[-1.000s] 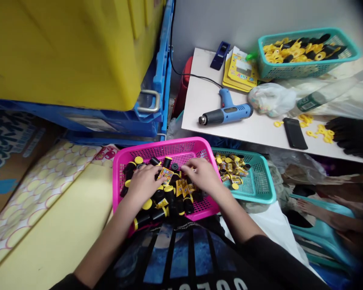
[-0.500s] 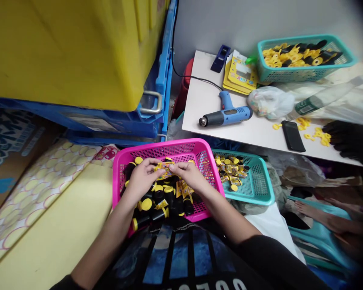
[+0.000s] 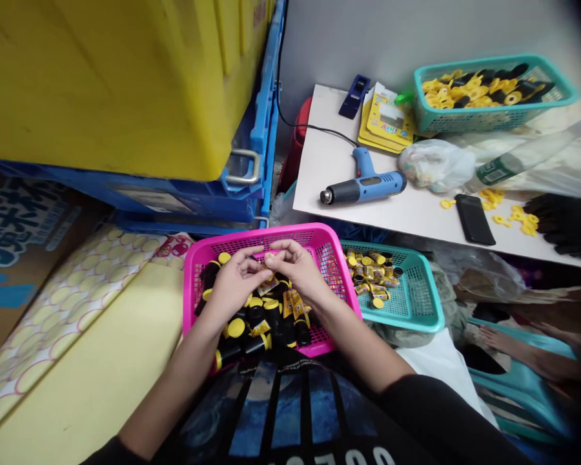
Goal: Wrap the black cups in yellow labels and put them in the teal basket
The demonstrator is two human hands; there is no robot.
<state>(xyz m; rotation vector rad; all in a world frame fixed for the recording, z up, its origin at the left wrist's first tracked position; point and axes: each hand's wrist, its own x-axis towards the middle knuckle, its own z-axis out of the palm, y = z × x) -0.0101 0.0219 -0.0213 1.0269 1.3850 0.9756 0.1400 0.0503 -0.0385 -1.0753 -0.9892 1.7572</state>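
Note:
Over the pink basket (image 3: 336, 258), my two hands almost meet at the fingertips. My left hand (image 3: 235, 281) has its index finger and thumb apart, the other fingers half curled, and nothing clear between them. My right hand (image 3: 301, 272) pinches thumb against fingers; what it holds is too small and covered to name. A yellow printed wrapper (image 3: 270, 285) shows just below the fingertips; I cannot tell whether either hand touches it. Beneath them lie black tubes with yellow caps (image 3: 235, 328) and several yellow printed wrappers (image 3: 295, 303).
A teal basket (image 3: 419, 284) with small wrapped tubes (image 3: 375, 274) sits right of the pink one. On the white table (image 3: 314, 155) lie a blue heat gun (image 3: 368, 187), a phone (image 3: 474, 219) and another teal basket (image 3: 494, 119). Yellow and blue crates (image 3: 174, 84) stand left.
The yellow printed wrapper stretched between both hands no longer shows there. My left index finger has straightened and the right fingers have lifted into a pinch. The view has shifted slightly.

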